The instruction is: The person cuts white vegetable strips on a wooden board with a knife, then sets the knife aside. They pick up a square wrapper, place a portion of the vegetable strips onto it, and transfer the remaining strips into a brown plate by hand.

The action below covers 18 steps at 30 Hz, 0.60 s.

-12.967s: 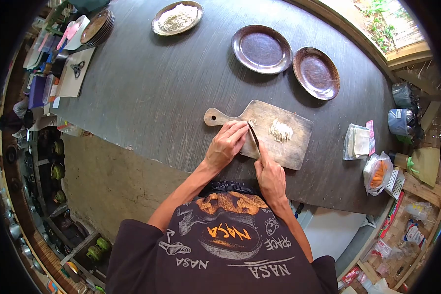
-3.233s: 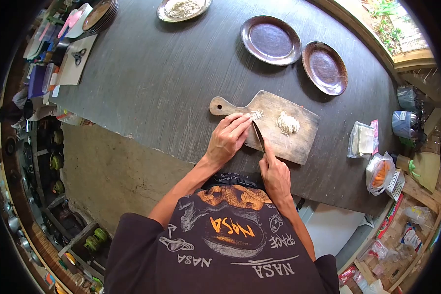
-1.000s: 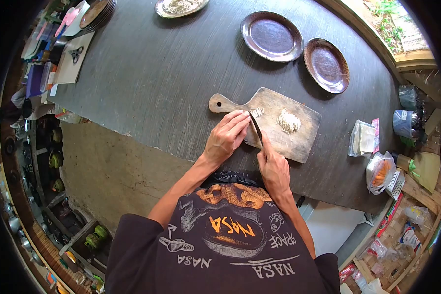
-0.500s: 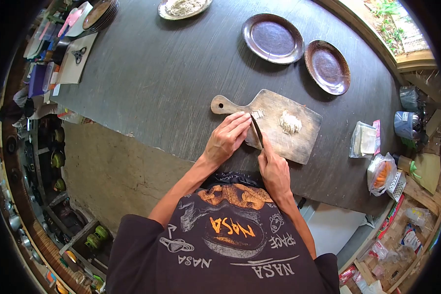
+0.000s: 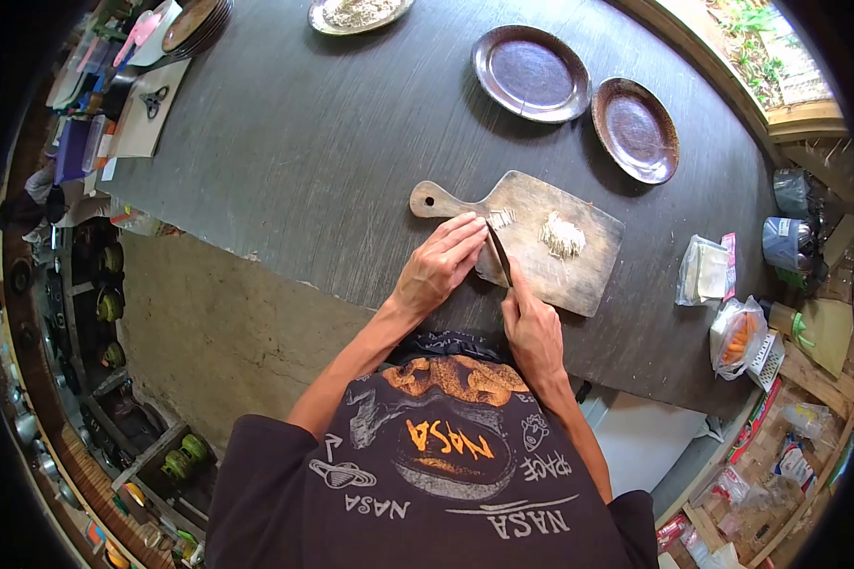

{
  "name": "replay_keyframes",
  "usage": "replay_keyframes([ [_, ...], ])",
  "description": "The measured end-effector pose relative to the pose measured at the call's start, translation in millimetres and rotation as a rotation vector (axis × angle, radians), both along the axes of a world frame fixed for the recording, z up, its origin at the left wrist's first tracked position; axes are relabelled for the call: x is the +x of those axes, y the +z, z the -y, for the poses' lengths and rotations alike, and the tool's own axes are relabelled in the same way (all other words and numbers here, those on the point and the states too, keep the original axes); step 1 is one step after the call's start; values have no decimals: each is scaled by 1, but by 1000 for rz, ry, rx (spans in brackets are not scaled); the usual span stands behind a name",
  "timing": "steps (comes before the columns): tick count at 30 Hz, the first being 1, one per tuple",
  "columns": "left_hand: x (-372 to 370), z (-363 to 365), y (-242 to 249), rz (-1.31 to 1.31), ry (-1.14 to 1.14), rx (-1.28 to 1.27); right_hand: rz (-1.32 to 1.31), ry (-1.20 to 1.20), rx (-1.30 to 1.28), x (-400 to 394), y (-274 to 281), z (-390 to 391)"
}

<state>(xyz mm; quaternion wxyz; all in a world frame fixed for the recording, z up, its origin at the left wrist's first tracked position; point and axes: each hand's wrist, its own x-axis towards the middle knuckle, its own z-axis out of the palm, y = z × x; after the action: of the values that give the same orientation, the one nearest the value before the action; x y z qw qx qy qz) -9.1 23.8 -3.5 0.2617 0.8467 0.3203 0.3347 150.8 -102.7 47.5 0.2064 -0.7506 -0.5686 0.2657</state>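
1. Observing my left hand pressed flat, fingers together, on pale food hidden beneath it on the wooden cutting board.
2. My right hand is clamped around the knife.
3. I judge the pale shreds light, soft, fragile; pinch gently.

Dark round wooden table beside a sunlit window.

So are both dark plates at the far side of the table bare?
Yes, both dark plates show bare insides; only the paler plate holds food.
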Motion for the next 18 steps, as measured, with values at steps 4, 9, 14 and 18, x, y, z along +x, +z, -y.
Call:
replay_keyframes([
  [4,1,-2,0,9,-4,-4,64,5,-51,-2,2,-7],
  [9,2,1,4,2,15,-10,36,-18,-85,1,6,-1],
  [14,2,1,1,10,22,0,30,-8,-61,3,6,5],
  [18,2,2,0,8,21,32,47,-22,-27,-1,3,-1],
])
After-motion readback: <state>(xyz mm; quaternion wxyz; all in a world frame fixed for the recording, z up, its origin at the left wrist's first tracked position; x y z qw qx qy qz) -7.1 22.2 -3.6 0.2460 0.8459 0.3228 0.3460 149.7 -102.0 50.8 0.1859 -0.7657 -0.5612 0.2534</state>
